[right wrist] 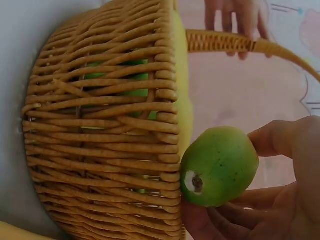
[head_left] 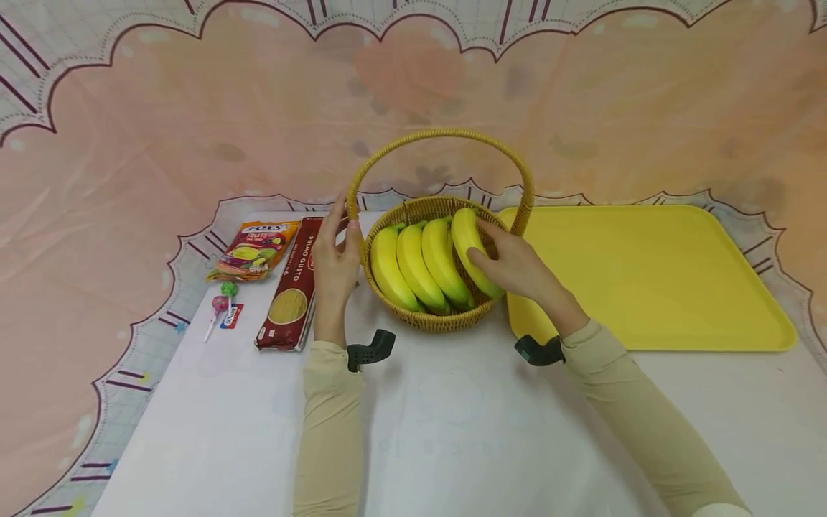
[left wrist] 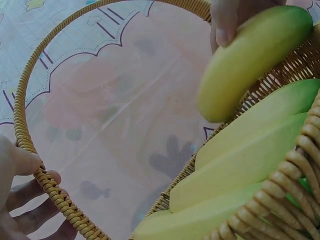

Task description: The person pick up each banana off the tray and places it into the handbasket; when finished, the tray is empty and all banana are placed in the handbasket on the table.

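Thumb and fingers of my left hand [head_left: 334, 269] grip the left side of the tall handle [head_left: 446, 134] of a wicker basket [head_left: 439, 323]. My right hand [head_left: 517, 262] pinches a yellow banana [head_left: 474, 251] over the basket's right side. In the left wrist view that banana [left wrist: 255, 60] hangs tilted above the others, and its green tip [right wrist: 220, 165] faces the right wrist camera, close to the rim. Several more bananas [head_left: 420, 266] lie side by side inside the basket. What lies under them is hidden.
Right of the basket lies a yellow tray [head_left: 646, 280]. On the left are a dark red spaghetti pack [head_left: 287, 301], a candy bag [head_left: 255, 250], two lollipops [head_left: 221, 304] and a small red-and-blue wrapped piece [head_left: 232, 317]. A patterned cloth [head_left: 258, 108] hangs behind the white table [head_left: 439, 431].
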A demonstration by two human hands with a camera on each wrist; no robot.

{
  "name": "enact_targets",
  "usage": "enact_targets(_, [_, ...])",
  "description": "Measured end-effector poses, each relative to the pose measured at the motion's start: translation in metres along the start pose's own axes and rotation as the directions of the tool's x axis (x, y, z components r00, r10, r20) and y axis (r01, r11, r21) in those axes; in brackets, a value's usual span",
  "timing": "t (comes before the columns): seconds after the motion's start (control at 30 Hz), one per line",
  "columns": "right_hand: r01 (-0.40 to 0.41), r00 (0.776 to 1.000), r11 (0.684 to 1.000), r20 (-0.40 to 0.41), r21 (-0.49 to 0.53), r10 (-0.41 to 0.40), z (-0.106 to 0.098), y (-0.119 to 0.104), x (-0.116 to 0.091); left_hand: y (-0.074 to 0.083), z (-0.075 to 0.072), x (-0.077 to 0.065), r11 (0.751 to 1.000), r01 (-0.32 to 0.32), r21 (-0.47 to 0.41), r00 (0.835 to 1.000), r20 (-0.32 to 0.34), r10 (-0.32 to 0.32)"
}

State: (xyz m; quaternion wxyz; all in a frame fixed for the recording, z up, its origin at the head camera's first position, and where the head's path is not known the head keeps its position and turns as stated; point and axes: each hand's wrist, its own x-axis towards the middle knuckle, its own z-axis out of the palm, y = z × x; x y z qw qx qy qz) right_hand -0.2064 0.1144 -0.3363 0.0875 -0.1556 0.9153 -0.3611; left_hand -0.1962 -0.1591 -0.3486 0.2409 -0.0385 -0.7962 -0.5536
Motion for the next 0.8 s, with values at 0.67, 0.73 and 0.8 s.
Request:
enact_targets(0.67, [-0.006,0.997,0.983,0.08,-0.183,0.021,0.012,0.002,0.013,0.007,0.001,0.003,1.0,-0.017,-0.007,1.0,-0.004,0.017])
enact_targets(0.73, [0.005,0.997,0.987,0.073,-0.16,0.007,0.011,0.002,0.012,0.015,0.0,0.001,1.0,0.0,-0.01,1.0,0.0,0.0])
enact_targets(0.8, [0.024,0.998,0.991,0.054,-0.131,-0.017,0.01,0.003,0.009,0.024,-0.002,-0.001,1.0,0.012,-0.006,1.0,0.001,-0.012])
